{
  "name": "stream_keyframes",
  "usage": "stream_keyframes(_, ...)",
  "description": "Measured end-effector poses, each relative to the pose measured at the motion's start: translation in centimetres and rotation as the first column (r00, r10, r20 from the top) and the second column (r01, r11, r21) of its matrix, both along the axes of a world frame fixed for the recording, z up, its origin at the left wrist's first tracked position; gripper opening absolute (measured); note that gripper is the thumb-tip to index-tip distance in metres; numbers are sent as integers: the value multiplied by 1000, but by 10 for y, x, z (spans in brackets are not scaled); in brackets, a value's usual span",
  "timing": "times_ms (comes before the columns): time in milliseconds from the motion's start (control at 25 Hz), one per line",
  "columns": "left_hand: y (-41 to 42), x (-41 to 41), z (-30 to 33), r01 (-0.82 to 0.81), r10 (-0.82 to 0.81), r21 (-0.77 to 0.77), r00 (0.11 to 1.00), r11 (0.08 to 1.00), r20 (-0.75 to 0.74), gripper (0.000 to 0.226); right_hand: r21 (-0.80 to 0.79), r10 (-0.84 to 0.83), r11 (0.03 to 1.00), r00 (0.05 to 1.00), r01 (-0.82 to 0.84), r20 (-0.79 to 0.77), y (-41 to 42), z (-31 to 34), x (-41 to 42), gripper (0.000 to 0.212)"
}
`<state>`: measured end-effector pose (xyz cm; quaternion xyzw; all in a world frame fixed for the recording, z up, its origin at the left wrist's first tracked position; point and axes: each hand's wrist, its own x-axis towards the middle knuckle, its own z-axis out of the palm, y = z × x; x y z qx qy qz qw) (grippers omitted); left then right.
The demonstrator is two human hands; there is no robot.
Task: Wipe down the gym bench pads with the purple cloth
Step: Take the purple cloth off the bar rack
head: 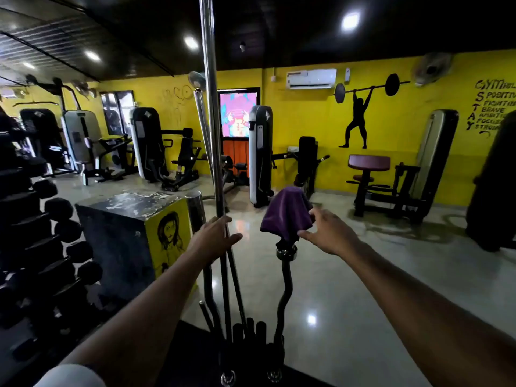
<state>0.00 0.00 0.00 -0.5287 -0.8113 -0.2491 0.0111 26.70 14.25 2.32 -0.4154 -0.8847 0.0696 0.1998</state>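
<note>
Gym hall, yellow walls (307, 118), glossy floor (349, 289), weight machines along the far side.
Foreground: bar rack (245, 339) with upright bars.
Cloth (286, 212): purple, draped over the top end of a curl bar (284, 277) standing in the rack; not yet lifted.
Right hand (326, 233): fingers spread and relaxed, thumb and fingertips at the cloth's edge; contact likely, no firm pinch visible.
Left hand (215, 238): fingers curled loosely round a steel bar (211, 113), steadying it.
Pads: maroon seat (369, 162) on a far machine, well apart from both hands.
Progress: judged at the outset; cloth being collected, no pad wiped, all wiping remains.
</note>
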Motion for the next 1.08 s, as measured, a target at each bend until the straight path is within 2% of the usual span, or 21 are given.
stream_keyframes(80, 18, -9, -3, 6, -6, -14, 1000, 1000, -4, 68, -3, -125, 992, 991, 125, -45, 14, -4, -13, 74)
stream_keyframes(200, 42, -21, -11, 30, -28, -69, 999, 997, 30, 68, -69, -227, 972, 973, 224, -43, 32, -11, -28, 85)
stream_keyframes(280, 50, -26, -16, 37, -35, -66, 999, 997, 26, 69, -73, -258, 964, 966, 256, -22, 44, -12, -36, 80)
stream_keyframes(320, 52, -28, -16, 35, -34, -69, 999, 997, 25, 70, -54, -263, 964, 965, 262, -8, 49, -11, -38, 70)
stream_keyframes(440, 60, -32, -21, 34, -30, -103, 999, 994, 35, 73, -27, -185, 982, 983, 185, 18, 60, -9, -42, 31)
stream_keyframes(560, 67, -28, -12, 57, -53, -108, 998, 993, 33, 75, -51, -99, 994, 994, 96, -49, 69, 14, -34, 26)
stream_keyframes(680, 78, -20, 8, 100, -99, -51, 995, 994, 31, 73, 13, -72, 997, 962, 78, -262, 70, 68, -24, 28)
stream_keyframes(800, 87, 2, 39, 176, -178, 33, 983, 984, 47, 69, 60, -48, 995, 896, 83, -442, 72, 125, -13, 34)
stream_keyframes(920, 96, 38, 76, 282, -313, 212, 941, 936, 130, 62, 90, -34, 989, 761, 121, -647, 73, 173, 3, 38)
stream_keyframes(1080, 103, 109, 116, 394, -492, 510, 868, 764, 66, 43, 97, -29, 975, 552, 198, -834, 70, 211, 46, 34)
